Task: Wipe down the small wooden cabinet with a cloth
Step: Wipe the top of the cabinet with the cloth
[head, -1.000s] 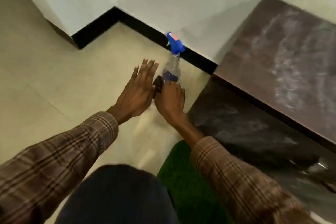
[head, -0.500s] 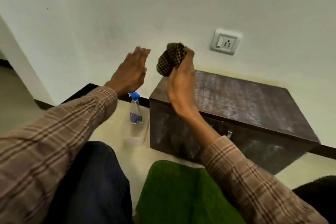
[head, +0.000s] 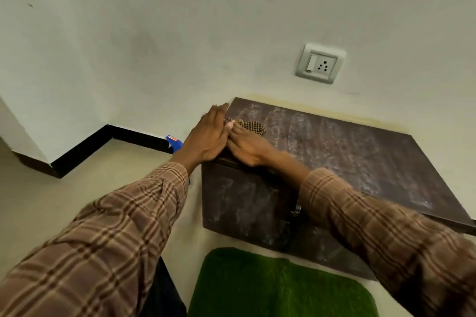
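The small dark wooden cabinet (head: 347, 152) stands against the wall, its top and front streaked with pale dust. A checked brown cloth (head: 251, 126) lies on the top near the left back corner. My right hand (head: 251, 145) rests flat on the cabinet top with its fingers on the cloth's near edge. My left hand (head: 207, 136) lies flat beside it at the cabinet's left edge, fingers stretched toward the wall and touching the right hand. Most of the cloth under the fingers is hidden.
A spray bottle with a blue trigger head (head: 173, 142) stands on the floor left of the cabinet, mostly behind my left arm. A green mat (head: 278, 288) lies on the floor before the cabinet. A wall socket (head: 320, 64) sits above it. Black skirting (head: 108, 139) lines the wall.
My right hand came down from the air and laid the cloth on the cabinet top. My left hand dropped alongside it onto the cabinet's left edge.
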